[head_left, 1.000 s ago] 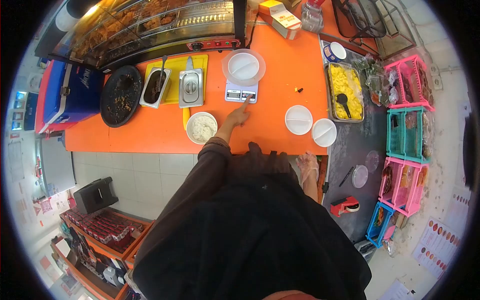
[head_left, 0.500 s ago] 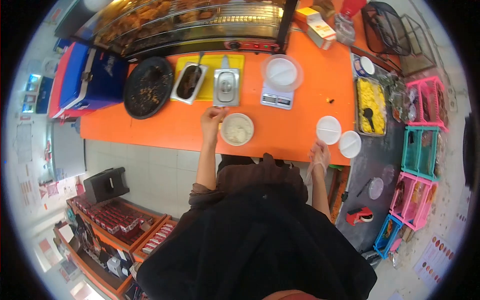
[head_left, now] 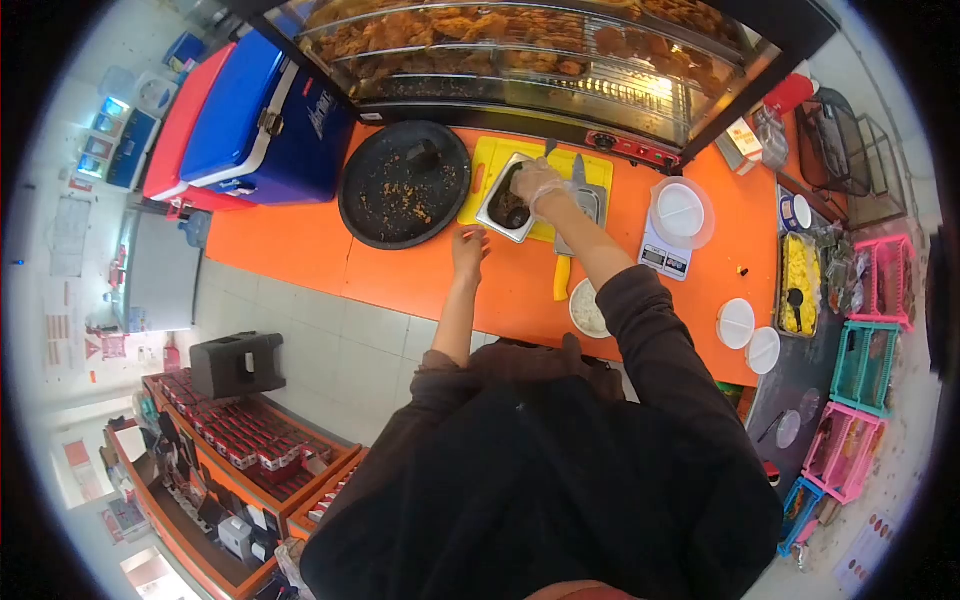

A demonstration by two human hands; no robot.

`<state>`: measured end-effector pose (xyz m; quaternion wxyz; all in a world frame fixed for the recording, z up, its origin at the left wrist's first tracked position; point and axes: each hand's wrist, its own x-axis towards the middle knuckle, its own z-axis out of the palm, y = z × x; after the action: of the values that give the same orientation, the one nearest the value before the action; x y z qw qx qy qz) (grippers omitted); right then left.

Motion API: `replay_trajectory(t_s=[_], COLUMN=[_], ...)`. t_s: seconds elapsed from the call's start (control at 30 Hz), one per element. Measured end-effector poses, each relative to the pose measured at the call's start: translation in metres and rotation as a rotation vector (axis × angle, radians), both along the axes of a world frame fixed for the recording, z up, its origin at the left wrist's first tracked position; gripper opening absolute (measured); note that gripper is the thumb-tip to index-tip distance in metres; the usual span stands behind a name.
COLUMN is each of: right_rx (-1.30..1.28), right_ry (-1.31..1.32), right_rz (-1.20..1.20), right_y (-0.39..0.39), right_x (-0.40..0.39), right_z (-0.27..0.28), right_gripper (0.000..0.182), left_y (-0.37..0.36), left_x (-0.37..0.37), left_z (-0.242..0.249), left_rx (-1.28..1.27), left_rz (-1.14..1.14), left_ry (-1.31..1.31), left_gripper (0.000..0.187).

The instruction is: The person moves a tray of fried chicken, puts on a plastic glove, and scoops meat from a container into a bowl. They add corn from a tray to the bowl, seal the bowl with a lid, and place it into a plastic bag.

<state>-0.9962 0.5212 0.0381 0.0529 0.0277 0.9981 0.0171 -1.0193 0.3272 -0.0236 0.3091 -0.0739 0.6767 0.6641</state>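
My right hand (head_left: pixel 538 187), in a clear plastic glove, reaches over the metal container (head_left: pixel 516 233) of dark sauce, its fingers closed around the spoon (head_left: pixel 518 216) that sits in it. Just below the container's left corner, my left hand (head_left: pixel 470 245) hovers with its fingers loosely apart and nothing in it. A yellow board (head_left: pixel 484 178) lies under the sauce container and a lidded metal container (head_left: pixel 587 207). A yellow-handled utensil (head_left: pixel 562 277) points toward a white bowl of rice (head_left: pixel 588 310) near the table's front edge.
The round black tray (head_left: pixel 405 185) with crumbs and a blue cooler (head_left: pixel 265 130) stand left. A scale (head_left: pixel 665 255) holding a plastic bowl is to the right, with white lids (head_left: pixel 736 323) and a tray of yellow food (head_left: pixel 800 275) beyond. A glass food warmer (head_left: pixel 560 122) borders the back.
The view has shifted left. My right hand has moved from beside the white lids to the sauce container. My left hand has left the rice bowl's side and moved left.
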Motion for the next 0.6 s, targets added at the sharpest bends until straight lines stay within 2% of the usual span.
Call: replay_trajectory(t_s=[0.03, 0.07, 0.17, 0.2, 0.23, 0.3, 0.33, 0.4, 0.5, 0.6], right_rx=[0.13, 0.183, 0.179, 0.213, 0.22, -0.029, -0.027, 0.091, 0.082, 0.02], right_ry=[-0.226, -0.205, -0.255, -0.155, -0.171, -0.212, -0.22, -0.143, -0.254, -0.393], right_rz=[0.023, 0.134, 0.132, 0.19, 0.195, -0.04, -0.036, -0.188, -0.18, -0.116], right_y=[-0.004, -0.003, -0.003, -0.001, 0.002, 0.003, 0.003, 0.002, -0.025, -0.044], right_x=[-0.002, 0.0, 0.0, 0.004, 0.004, -0.003, -0.009, -0.017, -0.021, -0.015], right_z=[0.003, 0.004, 0.017, 0.022, 0.029, 0.053, 0.052, 0.049, 0.011, 0.033], right_gripper=[0.023, 0.017, 0.017, 0.017, 0.017, 0.017, 0.017, 0.016, 0.013, 0.014], left_y=[0.004, 0.005, 0.012, 0.011, 0.009, 0.006, 0.006, 0.004, 0.007, 0.01], left_x=[-0.005, -0.008, -0.02, -0.02, -0.021, -0.026, -0.027, -0.032, -0.036, -0.039], left_z=[-0.008, -0.019, -0.044, -0.037, -0.029, -0.019, -0.017, -0.016, -0.02, -0.024], left_rx=[0.052, 0.104, 0.163, 0.17, 0.206, 0.244, 0.214, 0.18, 0.264, 0.267], left_rz=[-0.008, -0.015, 0.04, 0.046, 0.058, 0.076, 0.077, 0.08, 0.056, 0.067], left_ry=[-0.004, -0.01, -0.071, -0.09, -0.104, -0.124, -0.134, -0.155, -0.239, -0.273], left_gripper=[0.017, 0.017, 0.018, 0.018, 0.02, 0.023, 0.025, 0.028, 0.03, 0.025])
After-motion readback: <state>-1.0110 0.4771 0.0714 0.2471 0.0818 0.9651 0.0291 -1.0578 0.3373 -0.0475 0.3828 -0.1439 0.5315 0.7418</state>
